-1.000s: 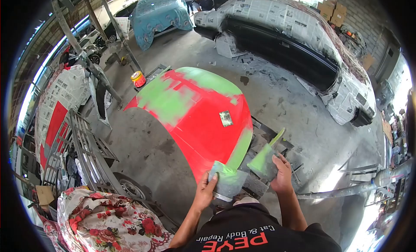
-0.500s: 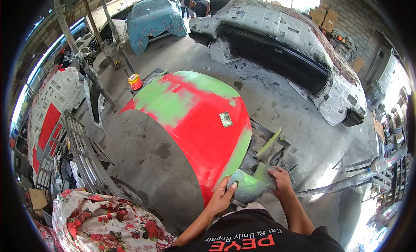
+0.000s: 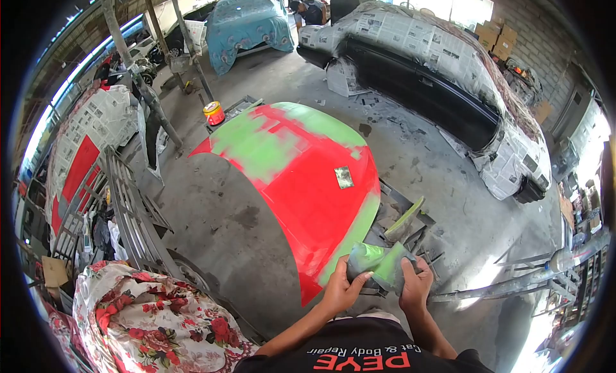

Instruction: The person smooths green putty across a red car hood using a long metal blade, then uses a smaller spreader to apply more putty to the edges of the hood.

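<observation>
Between my two hands is a bent sheet of grey sandpaper (image 3: pixel 384 265) with green dust on its face. My left hand (image 3: pixel 342 288) pinches its left end, thumb on top. The right hand (image 3: pixel 416 284) grips the other end. Just beyond them lies a car hood (image 3: pixel 308 206), red with patches of light green, its near edge beside my left hand. On the hood's red part rests a small, pale, speckled square piece (image 3: pixel 344 177).
A sanding block with a green edge (image 3: pixel 404 220) lies on a dark stand right of the hood. A paint can (image 3: pixel 213 113) stands at its far left corner. A newspaper-covered car (image 3: pixel 410 45) is behind, flowered cloth (image 3: pixel 160 315) at lower left, and a person (image 3: pixel 313 13) far back.
The sandpaper has turned in my hands and shows more of its green-dusted face. My left hand has shifted right. The whole view has moved slightly.
</observation>
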`<state>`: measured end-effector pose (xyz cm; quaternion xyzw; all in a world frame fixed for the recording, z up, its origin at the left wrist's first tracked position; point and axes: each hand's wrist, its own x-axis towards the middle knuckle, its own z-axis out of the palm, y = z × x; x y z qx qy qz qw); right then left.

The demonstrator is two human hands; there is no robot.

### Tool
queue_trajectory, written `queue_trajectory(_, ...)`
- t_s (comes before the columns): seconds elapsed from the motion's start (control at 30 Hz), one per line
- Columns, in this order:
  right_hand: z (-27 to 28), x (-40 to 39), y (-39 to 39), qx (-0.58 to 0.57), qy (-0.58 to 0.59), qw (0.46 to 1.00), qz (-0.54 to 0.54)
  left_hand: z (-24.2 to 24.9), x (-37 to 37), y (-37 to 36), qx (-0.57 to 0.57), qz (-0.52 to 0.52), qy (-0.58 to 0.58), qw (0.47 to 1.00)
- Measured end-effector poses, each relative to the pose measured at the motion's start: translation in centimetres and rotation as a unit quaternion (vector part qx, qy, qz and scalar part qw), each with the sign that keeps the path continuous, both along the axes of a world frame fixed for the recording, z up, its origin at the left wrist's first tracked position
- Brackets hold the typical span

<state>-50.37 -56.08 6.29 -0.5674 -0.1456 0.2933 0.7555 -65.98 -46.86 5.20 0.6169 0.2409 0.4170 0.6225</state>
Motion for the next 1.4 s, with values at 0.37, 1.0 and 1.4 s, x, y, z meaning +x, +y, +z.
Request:
queue_trajectory(0.37, 0.4, 6.2, -4.2, 0.012, -0.014, 0.999, -0.046, 0.5, 7.1, -2.1, 0.094, -0.164, 0.242, 0.952)
queue_trajectory(1.0, 3.2, 28.5, -12.5, 0.009, -0.403, 0.868, 0.289, 1.7, 23.8, -11.0, -0.164, -0.071, 0.1, 0.979)
queue_trajectory(1.4, 3.8, 27.4, -14.6, -0.142, -0.469, 0.823, 0.287, 1.1, 20.7, -11.8, -0.069, -0.056, 0.081, 0.993)
